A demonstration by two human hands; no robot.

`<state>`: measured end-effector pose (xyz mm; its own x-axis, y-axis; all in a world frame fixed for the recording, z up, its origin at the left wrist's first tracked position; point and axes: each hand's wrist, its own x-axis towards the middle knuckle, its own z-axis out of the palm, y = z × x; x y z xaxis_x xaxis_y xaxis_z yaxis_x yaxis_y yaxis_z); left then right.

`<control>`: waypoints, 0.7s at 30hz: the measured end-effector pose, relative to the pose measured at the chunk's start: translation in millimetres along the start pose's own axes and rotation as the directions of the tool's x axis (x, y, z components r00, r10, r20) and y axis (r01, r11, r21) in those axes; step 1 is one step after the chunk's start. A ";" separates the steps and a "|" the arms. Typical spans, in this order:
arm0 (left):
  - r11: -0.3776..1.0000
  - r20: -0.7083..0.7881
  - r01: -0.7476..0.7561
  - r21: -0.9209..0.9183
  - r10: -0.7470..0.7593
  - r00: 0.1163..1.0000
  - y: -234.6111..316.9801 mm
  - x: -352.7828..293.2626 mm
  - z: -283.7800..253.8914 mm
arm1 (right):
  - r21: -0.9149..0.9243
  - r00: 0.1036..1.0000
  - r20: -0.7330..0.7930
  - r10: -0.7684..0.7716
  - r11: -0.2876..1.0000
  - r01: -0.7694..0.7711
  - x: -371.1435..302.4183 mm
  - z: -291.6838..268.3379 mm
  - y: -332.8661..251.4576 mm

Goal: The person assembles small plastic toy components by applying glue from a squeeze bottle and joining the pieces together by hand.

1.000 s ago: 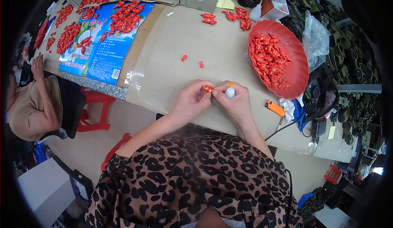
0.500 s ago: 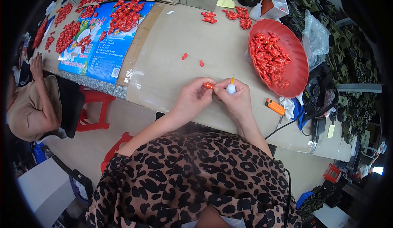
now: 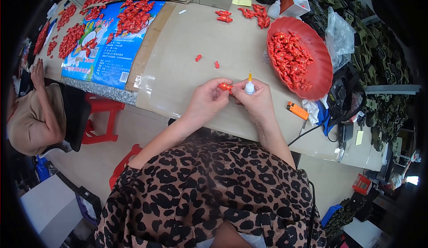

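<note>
Between the thumb and fingers of my left hand is a small red figurine piece with gold marks. The fingertips of my right hand meet its right end. The same right hand also grips a small white glue bottle, its thin yellow needle tip pointing up and away from me. Two small red pieces, one on the left and one on the right, lie on the table just beyond my hands. My fingers partly cover the held figurine piece.
To the right, a red scalloped bowl holds many red pieces. An orange tool lies below it. Red clusters sit farther back, near a white squeeze bottle. Red heaps cover a blue printed sheet. A co-worker sits at left.
The whole view has shifted slightly, so the table things appear a little higher and farther left. Both hands keep their hold; the bottle's needle tip shows more plainly now.
</note>
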<state>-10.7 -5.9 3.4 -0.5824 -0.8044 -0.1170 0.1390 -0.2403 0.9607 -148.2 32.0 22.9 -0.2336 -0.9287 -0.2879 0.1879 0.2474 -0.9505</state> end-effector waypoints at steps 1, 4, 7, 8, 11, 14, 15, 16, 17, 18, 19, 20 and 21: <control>1.000 0.001 -0.006 0.014 0.006 1.000 -0.6 -0.1 0.0 | -0.006 1.000 0.002 0.002 1.000 -0.002 0.0 0.0 0.0; 1.000 0.007 0.000 0.023 0.000 1.000 1.3 -2.0 0.9 | -0.008 1.000 0.023 0.003 1.000 -0.002 0.0 -1.2 3.2; 1.000 -0.010 -0.030 0.010 0.030 1.000 0.3 -2.4 1.5 | 0.006 0.999 0.032 -0.016 1.000 0.016 -1.7 -0.2 3.4; 1.000 -0.012 -0.027 0.009 0.028 1.000 0.0 -3.1 1.6 | 0.005 0.999 0.032 -0.013 1.000 0.013 -2.4 -0.2 3.0; 0.998 -0.007 -0.057 0.012 0.058 0.998 1.7 -3.9 1.2 | -0.002 0.998 0.047 -0.043 0.999 0.043 -3.0 -0.4 0.2; 0.994 -0.009 -0.104 0.014 0.104 0.995 4.4 -6.6 0.8 | 0.036 0.998 0.051 -0.036 0.999 0.034 -5.2 -2.4 0.2; 0.992 -0.002 -0.117 0.044 0.118 0.993 3.9 -6.3 -0.3 | 0.021 0.997 0.062 -0.043 0.999 0.042 -4.5 -3.3 0.3; 0.989 0.004 -0.131 0.073 0.131 0.991 3.6 -6.4 -0.8 | 0.006 0.996 0.073 -0.050 0.999 0.050 -4.3 -3.8 0.5; 0.989 0.003 -0.131 0.073 0.131 0.991 3.8 -7.3 -0.2 | 0.005 0.996 0.074 -0.050 0.999 0.049 -5.1 -3.4 0.8; 0.982 0.008 -0.164 0.093 0.164 0.986 4.6 -7.2 0.8 | 0.036 0.996 0.069 -0.049 0.998 0.046 -5.4 -3.1 0.9; 0.974 0.013 -0.197 0.113 0.196 0.980 5.4 -7.0 1.3 | 0.068 0.997 0.063 -0.048 0.997 0.043 -5.5 -3.0 0.8; 0.974 0.013 -0.197 0.112 0.197 0.980 5.8 -6.6 1.2 | 0.066 0.997 0.063 -0.048 0.997 0.044 -5.3 -3.3 0.1; 0.972 0.018 -0.203 0.123 0.202 0.979 5.9 -6.6 1.0 | 0.064 0.997 0.067 -0.043 0.997 0.039 -5.5 -3.6 -0.7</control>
<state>-6.8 -1.4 10.1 -0.5566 -0.8265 0.0839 0.1545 -0.0037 0.9880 -150.5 37.9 24.7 -0.1766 -0.9550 -0.2382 0.2394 0.1931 -0.9515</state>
